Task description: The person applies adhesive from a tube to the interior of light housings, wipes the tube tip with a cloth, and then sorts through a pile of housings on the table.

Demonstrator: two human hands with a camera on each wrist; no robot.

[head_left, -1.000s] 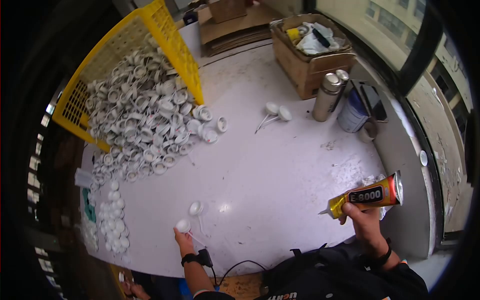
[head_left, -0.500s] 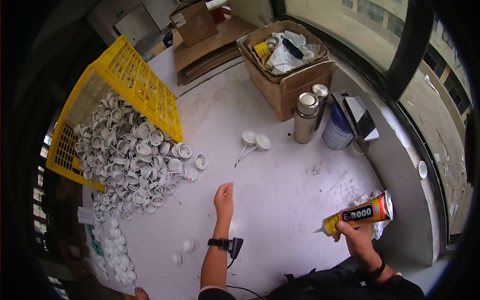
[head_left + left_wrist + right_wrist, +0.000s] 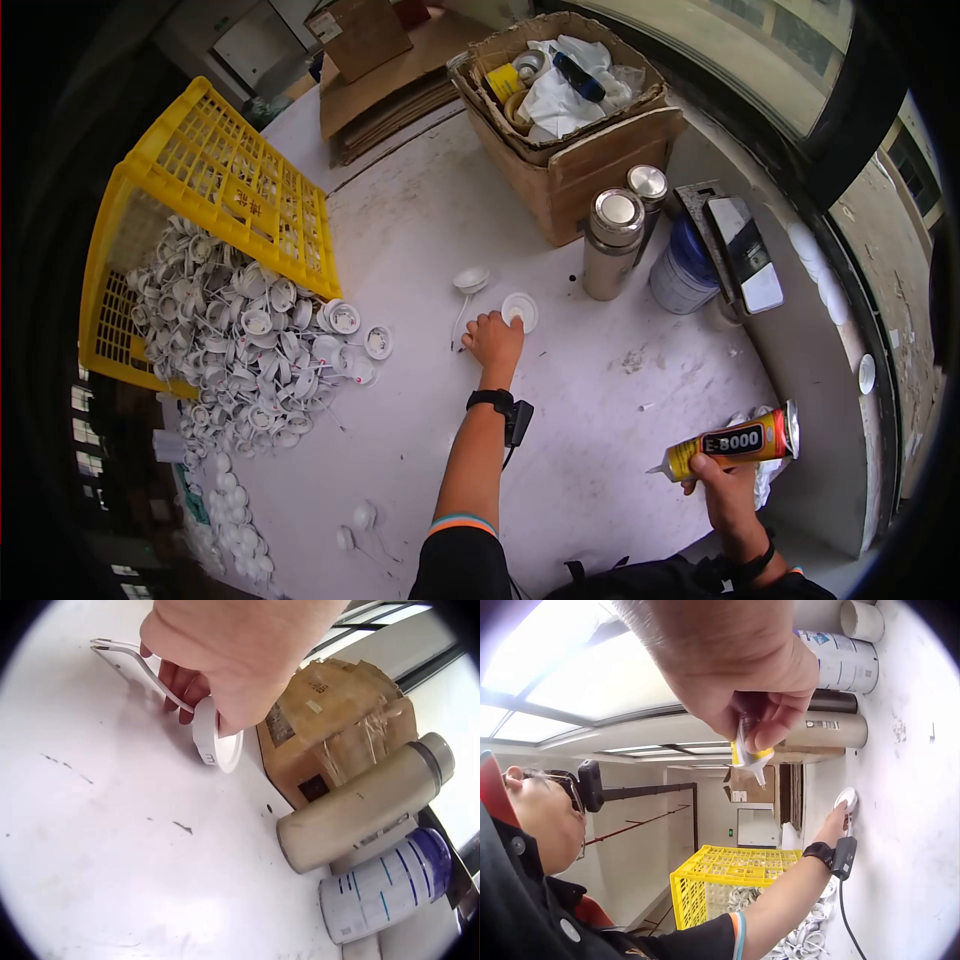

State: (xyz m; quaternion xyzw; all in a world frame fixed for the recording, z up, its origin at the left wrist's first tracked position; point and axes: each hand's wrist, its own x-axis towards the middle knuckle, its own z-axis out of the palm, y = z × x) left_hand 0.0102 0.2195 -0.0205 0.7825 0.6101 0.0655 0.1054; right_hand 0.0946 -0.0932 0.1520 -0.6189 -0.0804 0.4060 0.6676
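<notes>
My left hand reaches to the middle of the table and pinches a white round lamp-like piece by its rim. In the left wrist view the thumb presses on the face of this piece, with fingers behind it and its white cord trailing left. A similar corded piece lies just left of that hand. My right hand grips a yellow, black and orange E-8000 glue tube above the right side of the table, nozzle pointing left.
A tipped yellow crate spills a heap of white corded pieces at left. White domes lie below it. Two corded pieces rest near the front. A cardboard box, a flask and a blue-white can stand back right.
My left hand let go of a corded piece near the front, moved away to the back right and took hold of another. The right hand still holds the glue tube.
</notes>
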